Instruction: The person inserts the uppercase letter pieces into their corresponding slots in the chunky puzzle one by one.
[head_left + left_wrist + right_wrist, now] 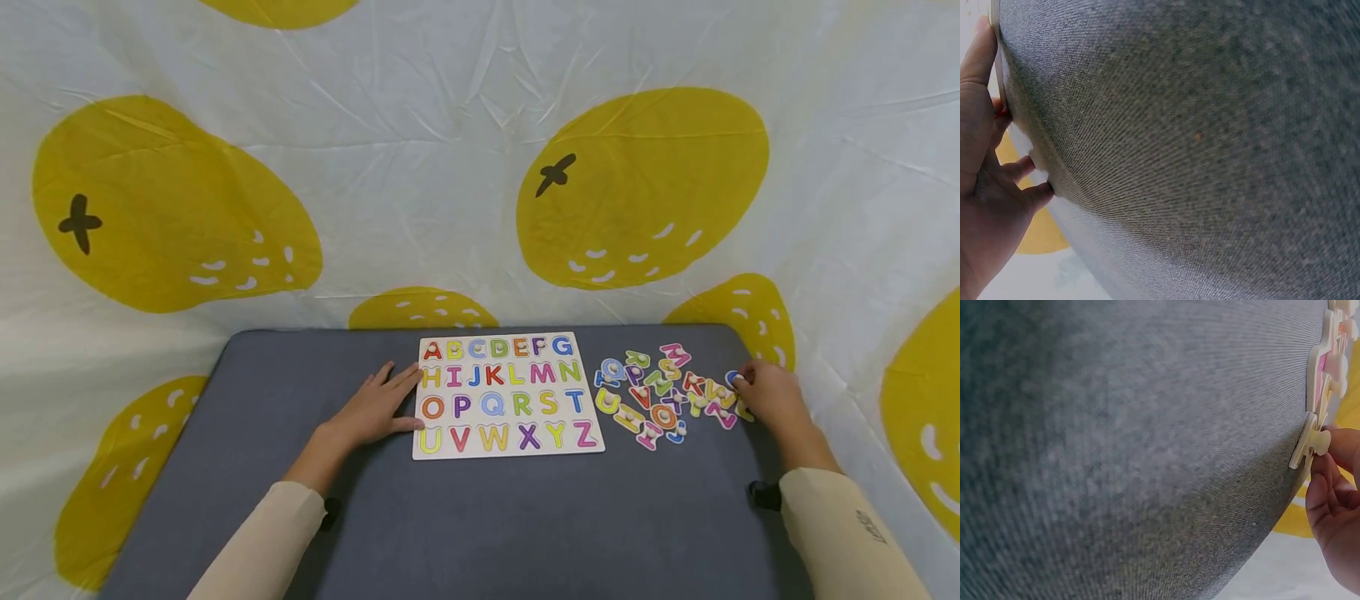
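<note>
A white alphabet puzzle board [504, 422] lies on the table, with coloured letters in rows. My left hand [375, 408] has its fingers spread and rests against the board's left edge; in the left wrist view the thumb [979, 53] touches that edge. At the right end of a pile of loose letter pieces [663, 416], my right hand [772, 404] pinches a blue letter piece [732, 378], its letter partly hidden by the fingers. Close by the fingertips in the right wrist view lies a piece with a pale knob [1320, 442]. Knobs show on letters A to F of the board's top row.
The dark grey table [510, 525] extends in front of the board and to its left. Loose pieces overlap one another right of the board. A white cloth with yellow fruit shapes [420, 208] hangs behind the table's far edge.
</note>
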`<control>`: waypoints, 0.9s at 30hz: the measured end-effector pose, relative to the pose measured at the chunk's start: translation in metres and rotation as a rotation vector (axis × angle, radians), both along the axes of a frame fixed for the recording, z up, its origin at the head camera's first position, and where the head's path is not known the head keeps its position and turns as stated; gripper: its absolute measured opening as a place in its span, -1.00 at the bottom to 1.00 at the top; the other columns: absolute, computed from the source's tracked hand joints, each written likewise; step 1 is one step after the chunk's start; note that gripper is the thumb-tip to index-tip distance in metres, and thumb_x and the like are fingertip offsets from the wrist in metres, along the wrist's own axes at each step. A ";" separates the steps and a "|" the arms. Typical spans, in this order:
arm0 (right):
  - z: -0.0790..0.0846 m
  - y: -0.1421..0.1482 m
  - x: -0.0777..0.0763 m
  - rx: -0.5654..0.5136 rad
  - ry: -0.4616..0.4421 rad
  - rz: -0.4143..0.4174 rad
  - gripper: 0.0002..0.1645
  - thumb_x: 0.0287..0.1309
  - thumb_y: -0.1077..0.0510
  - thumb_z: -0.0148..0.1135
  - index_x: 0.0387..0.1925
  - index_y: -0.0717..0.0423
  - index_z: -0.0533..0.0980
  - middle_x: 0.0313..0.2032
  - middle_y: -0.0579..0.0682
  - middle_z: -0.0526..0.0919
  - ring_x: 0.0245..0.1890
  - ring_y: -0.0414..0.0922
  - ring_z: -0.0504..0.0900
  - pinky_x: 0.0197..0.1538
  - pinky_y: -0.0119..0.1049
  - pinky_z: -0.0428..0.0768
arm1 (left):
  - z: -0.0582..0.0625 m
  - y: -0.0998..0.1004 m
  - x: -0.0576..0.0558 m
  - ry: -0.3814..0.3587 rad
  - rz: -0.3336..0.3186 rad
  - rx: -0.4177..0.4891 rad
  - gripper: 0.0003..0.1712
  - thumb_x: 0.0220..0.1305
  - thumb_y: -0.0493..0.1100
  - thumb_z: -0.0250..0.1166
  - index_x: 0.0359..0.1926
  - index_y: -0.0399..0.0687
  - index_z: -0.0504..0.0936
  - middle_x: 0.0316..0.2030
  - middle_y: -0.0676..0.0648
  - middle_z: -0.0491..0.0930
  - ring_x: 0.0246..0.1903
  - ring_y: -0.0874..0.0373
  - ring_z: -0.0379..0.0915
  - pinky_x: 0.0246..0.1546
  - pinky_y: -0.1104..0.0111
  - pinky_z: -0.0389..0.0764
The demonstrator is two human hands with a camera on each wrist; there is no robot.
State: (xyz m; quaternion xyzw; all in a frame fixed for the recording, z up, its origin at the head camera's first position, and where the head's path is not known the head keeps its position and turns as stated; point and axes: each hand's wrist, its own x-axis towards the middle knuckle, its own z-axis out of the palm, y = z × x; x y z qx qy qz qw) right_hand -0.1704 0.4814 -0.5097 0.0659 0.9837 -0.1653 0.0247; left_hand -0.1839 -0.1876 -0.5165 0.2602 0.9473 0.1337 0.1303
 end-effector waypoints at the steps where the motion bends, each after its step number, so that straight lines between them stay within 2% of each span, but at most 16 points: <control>1: 0.000 -0.001 0.000 0.000 0.008 -0.002 -0.64 0.36 0.22 0.22 -0.15 0.58 0.54 -0.40 0.33 0.64 -0.41 0.16 0.53 -0.29 0.03 0.55 | -0.001 0.000 0.000 -0.004 0.002 -0.002 0.14 0.28 0.39 0.32 0.66 0.03 0.06 0.64 -0.03 0.02 0.60 -0.37 -0.18 0.49 -0.34 0.03; 6: 0.005 -0.013 0.002 -0.014 0.105 0.010 -0.66 0.39 0.21 0.22 -0.11 0.54 0.57 -0.33 0.37 0.65 -0.35 0.20 0.55 -0.23 0.11 0.56 | 0.001 0.001 0.001 -0.007 0.002 -0.002 0.13 0.28 0.39 0.33 0.65 0.02 0.06 0.64 -0.03 0.02 0.60 -0.37 -0.18 0.49 -0.34 0.03; 9: 0.011 -0.025 0.001 -0.018 0.153 0.030 -0.67 0.39 0.20 0.25 -0.10 0.50 0.58 -0.30 0.37 0.66 -0.32 0.20 0.56 -0.21 0.08 0.56 | 0.004 0.001 0.001 -0.006 0.001 0.001 0.13 0.27 0.37 0.34 0.65 0.00 0.07 0.64 -0.05 0.04 0.60 -0.39 -0.17 0.48 -0.34 0.03; 13: 0.019 -0.042 -0.001 -0.030 0.154 0.060 -0.68 0.40 0.15 0.28 -0.09 0.41 0.60 -0.29 0.30 0.67 -0.31 0.15 0.57 -0.22 -0.02 0.54 | 0.005 0.000 0.001 0.001 -0.004 0.008 0.13 0.27 0.34 0.36 0.64 -0.03 0.09 0.63 -0.09 0.06 0.58 -0.41 -0.15 0.47 -0.35 0.05; 19: 0.025 -0.072 -0.009 -0.072 0.137 0.148 -0.66 0.40 0.06 0.32 -0.04 0.28 0.64 -0.27 0.16 0.67 -0.31 0.03 0.54 -0.19 -0.11 0.48 | 0.006 0.000 0.003 -0.006 0.002 0.016 0.11 0.29 0.32 0.36 0.64 -0.04 0.10 0.63 -0.07 0.07 0.59 -0.39 -0.15 0.48 -0.35 0.04; 23: 0.028 -0.092 -0.014 -0.130 0.132 0.190 -0.69 0.39 0.08 0.34 -0.03 0.25 0.65 -0.26 0.11 0.66 -0.35 -0.05 0.53 -0.29 -0.26 0.53 | 0.006 0.001 0.003 -0.003 0.003 0.019 0.10 0.29 0.33 0.36 0.64 -0.04 0.11 0.63 -0.07 0.08 0.59 -0.39 -0.14 0.47 -0.35 0.04; 27: 0.030 -0.112 -0.020 -0.159 0.131 0.221 -0.69 0.37 0.10 0.36 -0.02 0.26 0.66 -0.24 0.13 0.68 -0.31 -0.02 0.55 -0.21 -0.21 0.58 | 0.006 0.001 0.003 -0.001 0.000 0.021 0.11 0.29 0.32 0.36 0.64 -0.05 0.11 0.63 -0.08 0.08 0.59 -0.39 -0.14 0.47 -0.35 0.05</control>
